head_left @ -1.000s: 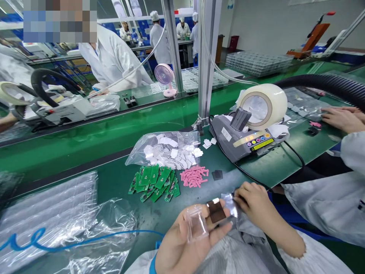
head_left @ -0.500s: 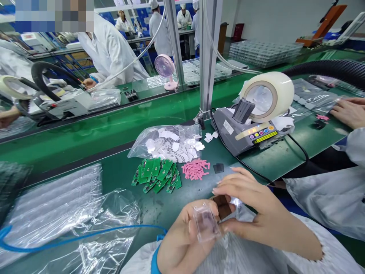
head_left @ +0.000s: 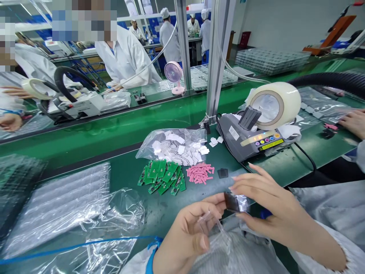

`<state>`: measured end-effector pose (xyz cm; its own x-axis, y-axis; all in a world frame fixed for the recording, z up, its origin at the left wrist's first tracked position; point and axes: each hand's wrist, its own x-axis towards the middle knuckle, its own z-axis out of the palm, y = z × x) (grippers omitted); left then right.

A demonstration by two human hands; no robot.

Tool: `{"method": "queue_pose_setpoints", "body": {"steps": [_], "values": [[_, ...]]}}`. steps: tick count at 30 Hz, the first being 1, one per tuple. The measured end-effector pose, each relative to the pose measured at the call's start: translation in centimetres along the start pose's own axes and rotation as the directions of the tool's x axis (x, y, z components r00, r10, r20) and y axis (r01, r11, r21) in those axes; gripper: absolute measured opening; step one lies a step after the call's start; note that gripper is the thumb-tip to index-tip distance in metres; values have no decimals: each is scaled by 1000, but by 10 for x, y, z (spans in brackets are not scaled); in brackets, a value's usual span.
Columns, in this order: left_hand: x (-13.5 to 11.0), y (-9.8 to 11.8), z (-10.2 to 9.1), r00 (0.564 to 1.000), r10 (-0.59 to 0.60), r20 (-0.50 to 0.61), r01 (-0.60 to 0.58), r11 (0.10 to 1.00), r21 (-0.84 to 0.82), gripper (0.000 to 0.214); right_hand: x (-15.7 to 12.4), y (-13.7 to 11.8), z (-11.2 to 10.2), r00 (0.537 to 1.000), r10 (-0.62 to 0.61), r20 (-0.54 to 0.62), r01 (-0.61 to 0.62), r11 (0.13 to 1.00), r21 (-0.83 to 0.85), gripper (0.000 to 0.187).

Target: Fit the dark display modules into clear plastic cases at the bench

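Observation:
My left hand (head_left: 182, 228), with a blue band at its wrist, is closed around a small clear plastic case (head_left: 221, 228). In front of my body, my right hand (head_left: 273, 201) grips a small dark, glossy square piece (head_left: 232, 201) between thumb and fingers. The tips of my left fingers touch that piece's left edge. Just beyond the hands lie dark thin squares (head_left: 222, 173), a heap of pink strips (head_left: 199, 173) and a pile of green circuit boards (head_left: 162, 177). Part of the clear case is hidden by my fingers.
Behind the piles lies a plastic bag (head_left: 173, 146) of white pieces. A grey tape dispenser (head_left: 242, 140) with a large roll stands at right. Clear trays (head_left: 68, 205) and crumpled film (head_left: 114, 220) cover the left. A co-worker's hand (head_left: 355, 121) is at far right; a blue cord (head_left: 85, 245) crosses the front.
The clear case has turned and tipped in my left hand. The dark square piece has moved right and away from the case. The camera view has shifted slightly left.

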<state>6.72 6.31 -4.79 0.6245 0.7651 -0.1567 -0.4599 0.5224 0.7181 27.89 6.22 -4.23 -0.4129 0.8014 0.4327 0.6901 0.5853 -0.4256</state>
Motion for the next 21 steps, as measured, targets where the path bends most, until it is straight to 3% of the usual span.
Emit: {"method": "queue_pose_setpoints", "body": {"steps": [3, 5, 8, 10, 15, 21], "values": [[0, -1, -10, 996, 38, -78, -28, 992, 124, 37, -6, 9, -3, 996, 81, -34, -80, 996, 31, 24], [2, -6, -15, 977, 142, -160, -98, 962, 254, 36, -7, 6, -1, 983, 150, -103, -130, 975, 183, 23], [9, -20, -17, 896, 372, -243, -234, 860, 453, 35, -6, -11, 12, 950, 252, -187, -126, 852, 509, 20], [13, -30, -14, 826, 497, -268, -306, 793, 527, 33, -4, -25, 27, 924, 324, -205, -126, 763, 634, 21], [18, -43, -7, 716, 595, -366, -357, 762, 540, 34, 0, -45, 59, 885, 426, -186, -192, 698, 690, 23], [18, -45, -9, 661, 615, -430, -374, 767, 521, 37, 13, -50, 63, 868, 448, -213, -198, 707, 679, 21]]}}
